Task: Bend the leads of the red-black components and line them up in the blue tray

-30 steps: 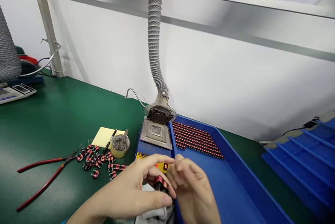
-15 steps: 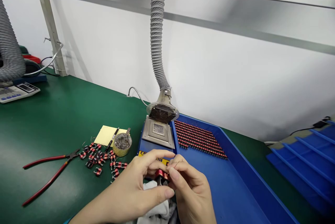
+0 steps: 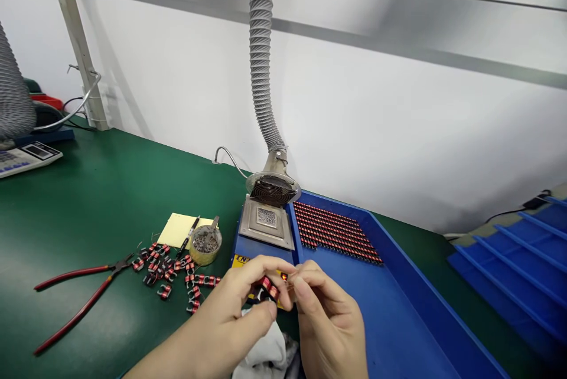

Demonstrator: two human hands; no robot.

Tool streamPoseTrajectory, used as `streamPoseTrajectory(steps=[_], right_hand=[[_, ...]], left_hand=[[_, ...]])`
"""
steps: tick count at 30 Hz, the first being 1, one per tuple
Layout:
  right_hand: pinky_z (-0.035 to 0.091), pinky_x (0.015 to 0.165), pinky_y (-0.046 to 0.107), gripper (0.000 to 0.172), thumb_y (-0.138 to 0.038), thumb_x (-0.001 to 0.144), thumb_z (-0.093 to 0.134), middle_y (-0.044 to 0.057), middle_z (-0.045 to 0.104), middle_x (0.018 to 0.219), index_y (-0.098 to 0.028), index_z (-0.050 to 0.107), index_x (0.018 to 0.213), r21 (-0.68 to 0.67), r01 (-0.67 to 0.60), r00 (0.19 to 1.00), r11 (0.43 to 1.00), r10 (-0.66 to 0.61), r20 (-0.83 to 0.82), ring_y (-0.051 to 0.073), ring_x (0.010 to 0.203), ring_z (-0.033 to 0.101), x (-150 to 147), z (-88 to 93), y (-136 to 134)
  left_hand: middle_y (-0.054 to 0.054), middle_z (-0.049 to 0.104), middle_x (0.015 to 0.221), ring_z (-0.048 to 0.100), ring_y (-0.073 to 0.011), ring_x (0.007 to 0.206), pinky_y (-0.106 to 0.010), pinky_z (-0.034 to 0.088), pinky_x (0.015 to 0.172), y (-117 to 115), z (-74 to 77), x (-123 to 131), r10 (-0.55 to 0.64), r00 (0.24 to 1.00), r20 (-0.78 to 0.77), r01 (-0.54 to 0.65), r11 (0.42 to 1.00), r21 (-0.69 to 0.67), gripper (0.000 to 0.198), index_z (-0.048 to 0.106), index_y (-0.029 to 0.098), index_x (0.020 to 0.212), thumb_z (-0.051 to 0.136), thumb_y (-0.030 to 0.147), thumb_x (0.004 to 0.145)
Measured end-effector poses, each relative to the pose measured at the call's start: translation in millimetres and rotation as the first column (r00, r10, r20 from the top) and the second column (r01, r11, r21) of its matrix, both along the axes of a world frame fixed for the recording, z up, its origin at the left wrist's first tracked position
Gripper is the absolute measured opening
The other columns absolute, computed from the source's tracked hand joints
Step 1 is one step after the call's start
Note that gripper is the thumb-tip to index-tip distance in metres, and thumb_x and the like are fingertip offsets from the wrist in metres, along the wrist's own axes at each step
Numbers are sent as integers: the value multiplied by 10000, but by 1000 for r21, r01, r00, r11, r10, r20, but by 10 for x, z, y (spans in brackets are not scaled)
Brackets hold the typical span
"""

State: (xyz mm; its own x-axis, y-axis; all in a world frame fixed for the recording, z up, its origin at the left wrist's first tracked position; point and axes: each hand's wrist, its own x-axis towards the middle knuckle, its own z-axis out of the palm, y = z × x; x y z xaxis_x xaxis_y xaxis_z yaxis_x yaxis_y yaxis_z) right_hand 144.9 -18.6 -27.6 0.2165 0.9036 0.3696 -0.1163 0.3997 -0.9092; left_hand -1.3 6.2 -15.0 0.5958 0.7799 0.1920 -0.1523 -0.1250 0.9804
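In the middle foreground my left hand [image 3: 228,311] pinches a small red-and-black wire coil [image 3: 268,288] between thumb and fingers. Close beside it on the right, my right hand [image 3: 330,320] has thumb and forefinger pressed together on what look like the coil's thin wire ends, too fine to make out fully. Both hands are over the front of a blue solder pot [image 3: 266,228] with a square metal top. More loose red coils [image 3: 165,291] lie in a heap on the green table to the left. A whitish cloth [image 3: 261,355] sits below my hands.
A blue tray [image 3: 398,308] on the right holds tight rows of red coils [image 3: 336,231]. Red-handled pliers [image 3: 84,302], a round tub of grey bits [image 3: 206,244], a yellow pad [image 3: 175,230] and a pen lie left. A fume hose [image 3: 262,60] hangs over the pot.
The coil has tilted and shifted slightly left in my left hand, whose thumb has moved left. My right fingers stay pinched. The whole view has shifted a little.
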Motion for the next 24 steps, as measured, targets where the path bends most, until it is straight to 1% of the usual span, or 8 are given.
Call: streamPoseTrajectory(steps=[2, 4, 8, 11, 15, 20, 22, 24], right_hand=[[427, 593, 234, 170, -289, 871, 644, -14, 536, 637, -232, 700, 721, 23, 69, 992, 997, -71, 109, 127, 625, 510, 12, -11, -13], [427, 582, 230, 126, -262, 860, 658, -12, 560, 653, -247, 714, 748, 54, 101, 978, 993, -109, 177, 128, 628, 518, 16, -25, -25], [433, 555, 223, 99, -229, 837, 680, -19, 575, 646, -271, 723, 759, 95, 111, 972, 989, -127, 195, 127, 613, 527, 8, -42, -35], [435, 545, 225, 89, -228, 825, 693, -16, 579, 634, -265, 728, 752, 79, 113, 971, 990, -127, 205, 128, 603, 528, 11, -54, -29], [439, 545, 226, 70, -238, 804, 717, -22, 574, 630, -267, 721, 740, 66, 112, 971, 992, -123, 204, 128, 600, 526, 23, -70, -21], [440, 546, 231, 101, -228, 815, 703, -23, 563, 611, -263, 714, 720, 65, 102, 969, 993, -114, 219, 129, 591, 523, 17, -46, -17], [436, 538, 228, 97, -207, 810, 702, -21, 567, 624, -262, 711, 732, 84, 122, 961, 989, -139, 241, 129, 595, 527, 11, -32, -22], [439, 544, 233, 118, -164, 796, 705, -20, 575, 655, -277, 724, 824, 144, 163, 945, 976, -197, 262, 131, 608, 533, 1, -24, -32]], left_hand=[[1, 572, 915, 522, -180, 905, -317, 395, 831, 9, 10, 0, -2, 1000, 21, 2, 1000, 3, 295, 574, 276, 1145, 467, 201, 880], [4, 558, 905, 506, -176, 882, -309, 385, 813, 11, 22, 1, 32, 999, -13, -32, 999, -12, 237, 570, 261, 1120, 482, 256, 900], [12, 546, 875, 478, -168, 852, -289, 363, 772, 13, 45, -6, 110, 986, -123, -112, 994, -12, 122, 575, 231, 934, 499, 325, 921], [23, 543, 827, 464, -155, 803, -275, 349, 734, 23, 68, -16, 110, 982, -151, -110, 994, 9, 166, 551, 213, 822, 490, 326, 927], [20, 539, 806, 456, -154, 783, -271, 333, 703, 25, 96, -12, 122, 981, -151, -120, 992, 23, 168, 552, 201, 805, 490, 305, 922], [17, 521, 784, 450, -150, 760, -268, 320, 673, 26, 93, 3, 126, 989, -75, -127, 992, -8, 175, 547, 188, 792, 499, 303, 914], [19, 517, 772, 450, -147, 749, -264, 325, 668, 31, 89, 2, 133, 990, -47, -134, 991, -19, 174, 550, 186, 791, 504, 303, 912], [18, 519, 769, 453, -146, 746, -260, 332, 667, 33, 90, -2, 146, 989, -39, -147, 989, -22, 172, 554, 185, 794, 503, 299, 912]])
